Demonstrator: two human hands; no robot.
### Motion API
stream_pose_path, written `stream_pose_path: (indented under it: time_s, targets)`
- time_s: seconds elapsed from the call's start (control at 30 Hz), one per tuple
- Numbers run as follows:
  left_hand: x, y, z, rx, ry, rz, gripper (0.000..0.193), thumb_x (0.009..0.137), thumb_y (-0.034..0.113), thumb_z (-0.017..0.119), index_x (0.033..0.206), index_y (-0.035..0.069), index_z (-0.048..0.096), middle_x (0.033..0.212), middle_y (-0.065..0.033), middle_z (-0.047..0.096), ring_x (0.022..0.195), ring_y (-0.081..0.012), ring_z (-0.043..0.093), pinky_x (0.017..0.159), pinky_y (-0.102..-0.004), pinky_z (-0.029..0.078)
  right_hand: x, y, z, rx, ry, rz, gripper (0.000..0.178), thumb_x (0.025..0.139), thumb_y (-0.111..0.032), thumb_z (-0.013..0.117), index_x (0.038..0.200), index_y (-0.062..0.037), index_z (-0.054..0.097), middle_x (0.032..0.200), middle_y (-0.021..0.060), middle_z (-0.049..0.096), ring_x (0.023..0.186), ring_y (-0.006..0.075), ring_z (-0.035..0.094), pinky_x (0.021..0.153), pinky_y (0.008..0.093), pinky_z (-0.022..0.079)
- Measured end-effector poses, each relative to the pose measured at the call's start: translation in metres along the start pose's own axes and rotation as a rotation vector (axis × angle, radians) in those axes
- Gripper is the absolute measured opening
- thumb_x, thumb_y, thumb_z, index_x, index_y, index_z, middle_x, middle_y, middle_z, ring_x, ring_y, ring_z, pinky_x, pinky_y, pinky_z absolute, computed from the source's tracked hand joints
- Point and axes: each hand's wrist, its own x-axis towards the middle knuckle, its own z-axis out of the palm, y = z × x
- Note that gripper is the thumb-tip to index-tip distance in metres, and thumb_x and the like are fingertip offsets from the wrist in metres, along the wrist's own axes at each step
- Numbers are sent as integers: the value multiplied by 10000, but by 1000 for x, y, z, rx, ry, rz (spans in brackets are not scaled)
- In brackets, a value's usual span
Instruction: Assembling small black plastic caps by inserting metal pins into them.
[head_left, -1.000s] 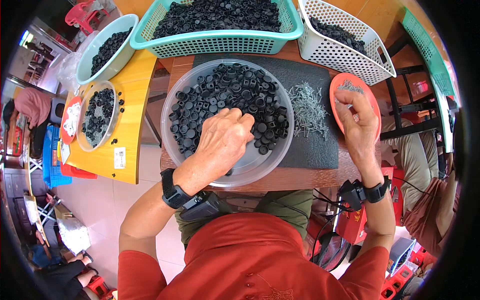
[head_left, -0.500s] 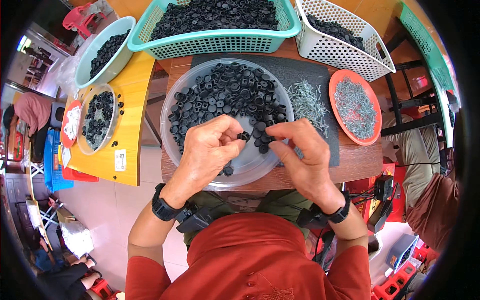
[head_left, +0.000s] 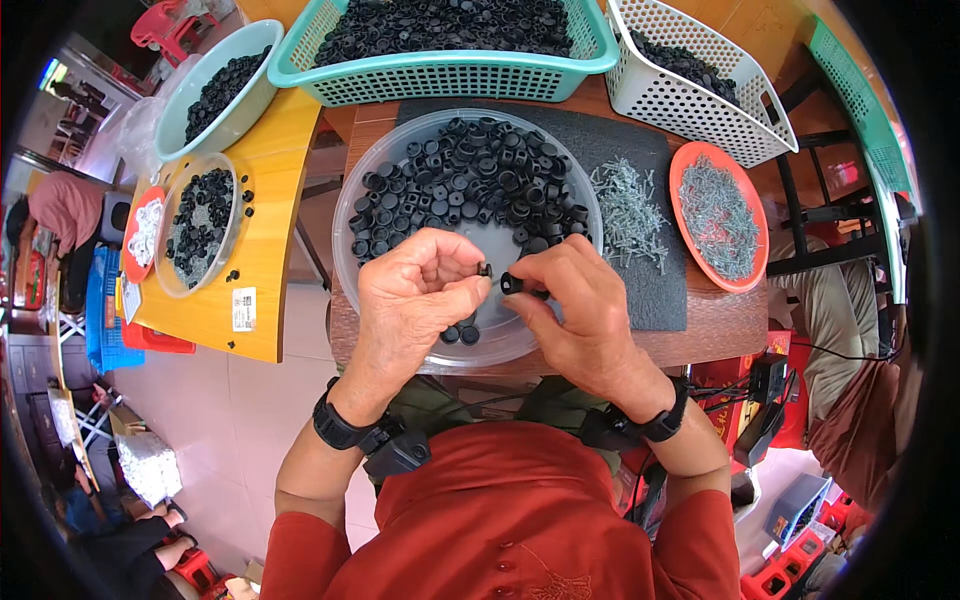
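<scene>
Over a clear round plastic basin (head_left: 498,345), both my hands pinch small black parts. My left hand (head_left: 412,300) holds a small black plastic piece (head_left: 485,269) between thumb and fingertips; its details are too small to tell. Facing it, my right hand (head_left: 575,310) grips a black round plastic cap (head_left: 511,284), turned side-on. The two pieces are close but apart. Under and beyond my hands, a heap of black caps and small black fittings (head_left: 460,180) fills the basin's far side. A few caps (head_left: 461,333) lie near my left thumb.
Right of the basin, metal pins or screws (head_left: 628,215) lie on a dark mat (head_left: 655,300), beside an orange plate (head_left: 680,243) of more. Behind stand a green basket (head_left: 445,78) and a white basket (head_left: 690,125) of black parts. A yellow table (head_left: 265,300) at left bears more containers.
My right hand has risen slightly from the caps in the basin and moved left toward my left hand, a cap now showing in its fingers. The whole view has shifted a little.
</scene>
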Motion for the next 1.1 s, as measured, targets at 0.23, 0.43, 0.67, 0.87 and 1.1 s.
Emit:
stream_pose_path:
  time_s: [0.23,0.43,0.67,0.87,1.1]
  targets:
    - [-7,2,8,664,16,466,223,654,-91,628,852,3,591,740,-73,547,604,-172,551,566,-263,450,4,-3,-2,-51,60,-38,217,672,32,658,877,4,591,779,114,572,692,279,526,591,345,438]
    - [-9,7,15,749,-26,651,284,631,-91,658,885,18,589,766,-89,562,635,-225,554,549,-303,452,2,-19,-4,555,59,510,126,789,-24,656,888,28,599,789,60,626,709,117,579,603,238,452]
    - [-13,3,8,365,-58,449,275,682,-13,735,937,2,635,833,-44,588,673,-98,533,604,-225,444,-1,-29,-10,976,101,764,96,832,-19,631,916,17,600,829,21,626,744,51,563,659,190,454]
    - [-17,-3,2,173,-79,318,268,705,10,741,944,-35,629,922,-87,566,816,-145,541,681,-235,455,-2,-36,-6,948,147,709,98,833,-20,635,919,9,598,830,23,623,741,50,560,656,185,453]
    - [-22,-7,10,111,21,309,192,761,41,706,941,-8,658,898,-60,594,782,-119,557,656,-220,439,-2,-40,-2,1063,151,745,96,847,-29,620,926,9,580,813,32,619,739,53,559,639,182,448]
